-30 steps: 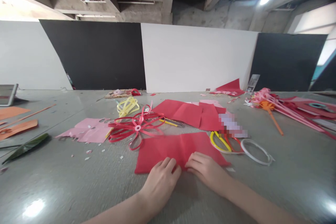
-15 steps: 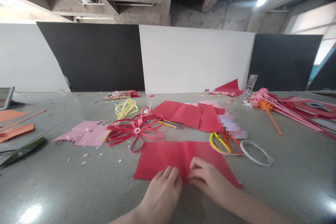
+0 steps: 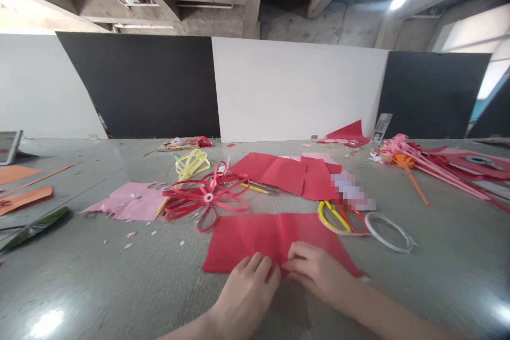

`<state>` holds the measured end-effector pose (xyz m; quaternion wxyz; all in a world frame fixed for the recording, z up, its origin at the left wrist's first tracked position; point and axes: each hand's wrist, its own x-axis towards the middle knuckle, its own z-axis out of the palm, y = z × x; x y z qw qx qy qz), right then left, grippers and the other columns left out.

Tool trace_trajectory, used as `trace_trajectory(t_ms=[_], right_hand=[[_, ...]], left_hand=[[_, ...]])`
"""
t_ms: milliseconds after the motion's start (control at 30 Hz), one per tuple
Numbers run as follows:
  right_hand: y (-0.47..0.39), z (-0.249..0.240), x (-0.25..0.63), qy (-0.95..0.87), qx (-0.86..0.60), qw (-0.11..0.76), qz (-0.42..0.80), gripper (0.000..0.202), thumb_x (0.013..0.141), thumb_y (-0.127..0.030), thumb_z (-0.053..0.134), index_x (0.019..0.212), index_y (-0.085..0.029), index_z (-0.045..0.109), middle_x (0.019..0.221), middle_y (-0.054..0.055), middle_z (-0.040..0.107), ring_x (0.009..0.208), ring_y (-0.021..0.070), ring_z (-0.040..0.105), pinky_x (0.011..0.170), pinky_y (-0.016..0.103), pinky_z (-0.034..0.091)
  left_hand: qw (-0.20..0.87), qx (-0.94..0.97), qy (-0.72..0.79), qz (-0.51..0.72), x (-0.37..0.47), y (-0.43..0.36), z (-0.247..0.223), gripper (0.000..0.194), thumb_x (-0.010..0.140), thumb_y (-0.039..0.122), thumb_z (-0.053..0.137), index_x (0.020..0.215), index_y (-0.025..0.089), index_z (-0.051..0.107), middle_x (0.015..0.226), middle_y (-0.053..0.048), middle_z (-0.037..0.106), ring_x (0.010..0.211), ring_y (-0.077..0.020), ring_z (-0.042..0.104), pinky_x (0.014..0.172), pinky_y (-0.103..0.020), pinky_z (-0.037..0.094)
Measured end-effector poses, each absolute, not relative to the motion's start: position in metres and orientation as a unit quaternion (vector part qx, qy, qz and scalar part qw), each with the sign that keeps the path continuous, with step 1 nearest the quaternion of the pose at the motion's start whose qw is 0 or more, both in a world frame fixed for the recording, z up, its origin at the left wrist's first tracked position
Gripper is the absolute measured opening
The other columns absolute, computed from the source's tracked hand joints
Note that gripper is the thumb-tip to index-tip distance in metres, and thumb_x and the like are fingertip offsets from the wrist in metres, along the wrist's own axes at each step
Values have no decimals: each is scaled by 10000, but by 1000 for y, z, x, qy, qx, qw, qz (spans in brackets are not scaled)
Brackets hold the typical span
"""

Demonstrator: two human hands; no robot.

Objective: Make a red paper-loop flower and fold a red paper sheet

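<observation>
A red sheet of paper (image 3: 247, 239) lies in front of me, its near edge lifted a little at the middle, where a soft crease runs away from me. My left hand (image 3: 253, 289) grips this near edge with curled fingers, left of the crease. Close beside it, my right hand (image 3: 311, 268) pinches the same edge between thumb and fingers. The fingertips nearly meet, and the bit of paper between them is partly hidden. Just past the sheet's far left corner sits a flower shape of looped red strips (image 3: 208, 197) with a pale ring at its centre.
Red sheets (image 3: 274, 170) lie behind, with yellow loops (image 3: 192, 163) and cut pink paper (image 3: 133, 201) to the left. A white ring (image 3: 389, 232) and a yellow handle (image 3: 334, 217) are at the right. Farther right are pink strips with an orange stick (image 3: 417, 185). Panels stand behind.
My right hand has shifted slightly left, closer to my left hand, and the sheet's right side has drawn in a little. Both hands keep their grip.
</observation>
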<state>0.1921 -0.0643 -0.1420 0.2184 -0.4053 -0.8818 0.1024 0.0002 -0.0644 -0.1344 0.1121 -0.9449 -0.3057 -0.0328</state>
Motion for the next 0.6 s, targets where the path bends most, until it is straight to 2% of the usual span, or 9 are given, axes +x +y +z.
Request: trace_trajectory(t_ms=[133, 267, 433, 600], right_hand=[[-63, -149, 191, -890, -403, 212, 30, 156, 860, -136, 469, 789, -178, 601, 783, 15, 513, 703, 140, 484, 609, 240, 389], [-62, -152, 189, -896, -386, 219, -3, 149, 874, -138, 450, 917, -173, 588, 804, 29, 558, 747, 162, 504, 627, 256, 400], [-61, -155, 189, -892, -392, 223, -25, 169, 882, -154, 441, 809, -179, 591, 763, 21, 552, 700, 155, 498, 589, 253, 396], [-62, -154, 191, -895, -390, 217, -22, 103, 839, -132, 502, 865, -183, 588, 814, 29, 560, 757, 167, 511, 635, 262, 422]], left_hand=[[111, -943, -311, -36, -1, -63, -134, 139, 798, 70, 509, 917, 135, 537, 867, -53, 551, 768, -211, 538, 662, -350, 503], [105, -938, -327, -49, 0, -59, -138, 109, 807, 68, 505, 875, 145, 542, 877, -49, 541, 770, -200, 537, 667, -333, 497], [97, -941, -318, -55, -2, -55, -140, 101, 811, 96, 534, 902, 141, 538, 881, -43, 544, 785, -199, 531, 683, -326, 488], [69, -947, -303, -83, -4, -53, -136, 134, 840, 88, 489, 955, 148, 521, 870, -37, 548, 786, -186, 523, 707, -312, 474]])
